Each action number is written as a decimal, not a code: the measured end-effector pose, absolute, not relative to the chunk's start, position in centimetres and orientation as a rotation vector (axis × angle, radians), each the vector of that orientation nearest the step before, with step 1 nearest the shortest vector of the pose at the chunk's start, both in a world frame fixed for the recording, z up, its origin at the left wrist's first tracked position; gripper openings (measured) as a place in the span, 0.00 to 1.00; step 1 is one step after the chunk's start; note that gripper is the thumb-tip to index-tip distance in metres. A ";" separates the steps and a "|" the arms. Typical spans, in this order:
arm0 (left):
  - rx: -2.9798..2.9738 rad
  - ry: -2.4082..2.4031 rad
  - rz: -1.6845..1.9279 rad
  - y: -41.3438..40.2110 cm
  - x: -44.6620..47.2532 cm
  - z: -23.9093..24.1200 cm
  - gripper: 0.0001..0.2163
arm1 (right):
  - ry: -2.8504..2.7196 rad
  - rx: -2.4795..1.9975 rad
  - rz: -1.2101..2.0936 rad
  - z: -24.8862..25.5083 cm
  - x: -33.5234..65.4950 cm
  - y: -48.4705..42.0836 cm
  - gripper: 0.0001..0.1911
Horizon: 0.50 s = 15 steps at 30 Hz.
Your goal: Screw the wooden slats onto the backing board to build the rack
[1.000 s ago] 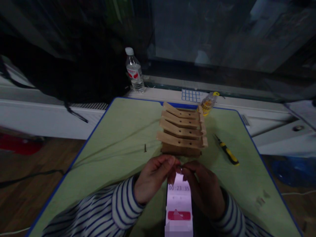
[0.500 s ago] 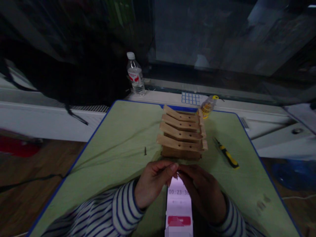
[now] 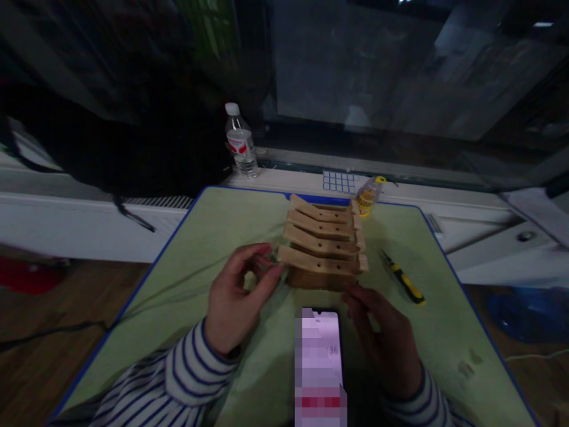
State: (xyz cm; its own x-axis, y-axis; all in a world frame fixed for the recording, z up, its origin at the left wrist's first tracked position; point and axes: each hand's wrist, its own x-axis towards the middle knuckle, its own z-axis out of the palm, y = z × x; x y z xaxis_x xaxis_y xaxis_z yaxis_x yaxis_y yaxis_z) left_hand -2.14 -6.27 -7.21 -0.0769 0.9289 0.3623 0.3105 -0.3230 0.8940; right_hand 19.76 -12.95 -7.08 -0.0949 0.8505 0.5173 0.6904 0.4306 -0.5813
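Note:
A wooden rack (image 3: pixel 322 261) with several bent slats, each with dark holes, stands in the middle of the table. My left hand (image 3: pixel 237 296) is by its front left corner, thumb and fingers curved with a gap between them. The small dark screw seen earlier at this spot is hidden behind that hand. At the front right corner of the rack is my right hand (image 3: pixel 384 338), thumb and fingertips pinched together. Whatever is between those fingertips is too small to make out. A lit phone (image 3: pixel 333 332), partly blurred out, lies between my hands.
A yellow and black screwdriver (image 3: pixel 404 279) lies right of the rack on the green table (image 3: pixel 191 237). A yellow-capped container (image 3: pixel 370 196) stands behind the rack. On the sill are a water bottle (image 3: pixel 241 145) and a blue grid sheet (image 3: pixel 339 181). A black bag (image 3: pixel 133 142) sits at left.
My hands have parted from their meeting point above the phone. The left moved left and forward to where the screw lay; the right moved to the rack's front right corner.

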 end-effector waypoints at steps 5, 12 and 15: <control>1.934 1.310 1.349 -5.0 -2.2 -8.2 0.20 | -1.739 -1.445 0.140 -5.9 21.1 -13.1 0.09; 2.019 1.165 1.464 -4.6 -2.1 -10.3 0.26 | -1.697 -1.540 -0.009 -4.0 22.9 -12.8 0.07; 2.028 1.140 1.510 -4.6 -2.2 -10.6 0.26 | -1.717 -1.510 -0.027 -3.2 23.1 -12.2 0.07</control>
State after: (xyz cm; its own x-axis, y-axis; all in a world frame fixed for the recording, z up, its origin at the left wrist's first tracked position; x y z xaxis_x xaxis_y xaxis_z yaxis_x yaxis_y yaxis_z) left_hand -2.16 -4.57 -10.56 0.1005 0.7767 0.6217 0.3854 -0.6065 0.6954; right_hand 23.11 -12.17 -3.18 0.0660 0.8124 0.5794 0.8304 0.2772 -0.4833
